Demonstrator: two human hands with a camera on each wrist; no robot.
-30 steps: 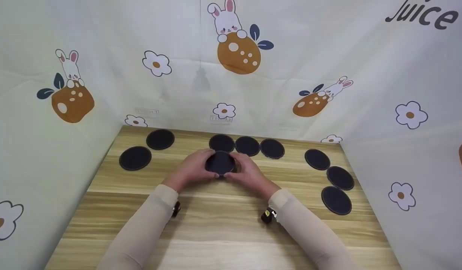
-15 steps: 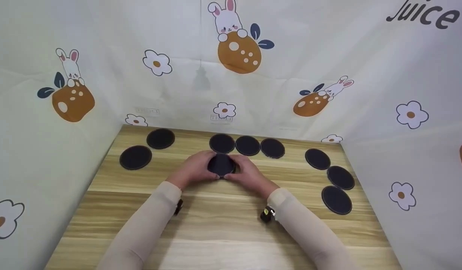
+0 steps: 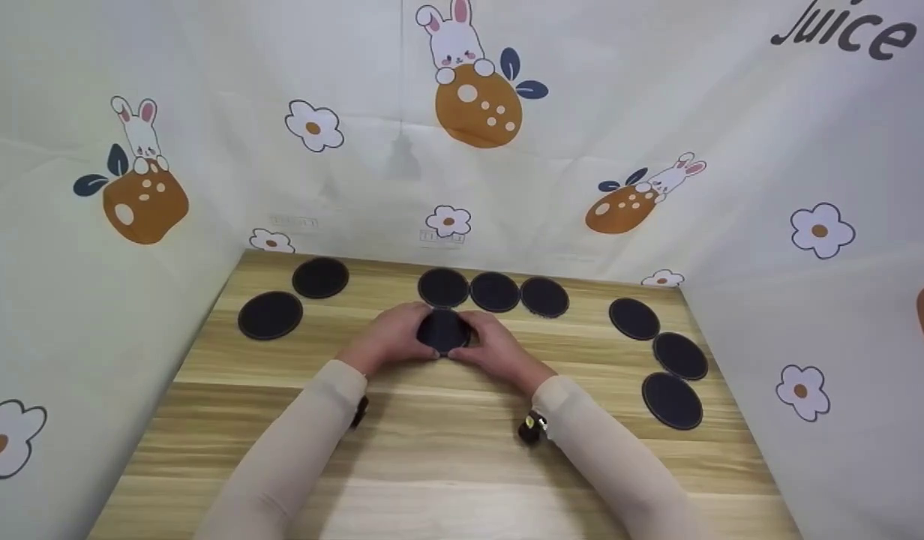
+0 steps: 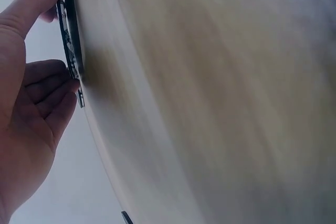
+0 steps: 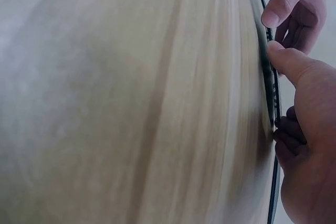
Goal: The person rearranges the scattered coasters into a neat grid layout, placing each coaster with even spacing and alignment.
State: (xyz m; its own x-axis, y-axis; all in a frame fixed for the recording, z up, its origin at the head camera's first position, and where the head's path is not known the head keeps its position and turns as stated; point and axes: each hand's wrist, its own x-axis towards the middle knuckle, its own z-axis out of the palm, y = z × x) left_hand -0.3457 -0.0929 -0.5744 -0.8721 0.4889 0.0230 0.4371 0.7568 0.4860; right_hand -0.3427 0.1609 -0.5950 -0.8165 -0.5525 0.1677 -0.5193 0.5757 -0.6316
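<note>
In the head view, a round black coaster [image 3: 442, 332] lies between my two hands near the middle of the table. My left hand [image 3: 389, 337] holds its left edge, thumb at the near side and fingers at the far side. The opposite edge is held the same way by my right hand [image 3: 501, 351]. Both thumb tips almost meet at the near rim. Seen edge-on in the left wrist view, the coaster [image 4: 68, 38] shows a thin dark rim; whether it touches the tabletop I cannot tell. Just beyond it sits another black coaster [image 3: 443, 286], its near edge close to the held one.
Two more coasters, one here [image 3: 495, 292] and one beside it [image 3: 544, 297], continue the back row. A pair [image 3: 271, 315] lies at the left, and three [image 3: 672, 400] line the right side. Patterned cloth walls [image 3: 372, 187] enclose the wooden table [image 3: 432, 465].
Both hands have brought the held coaster slightly nearer the person and a little to the right, uncovering more of the coaster behind it. The other coasters have stayed put.
</note>
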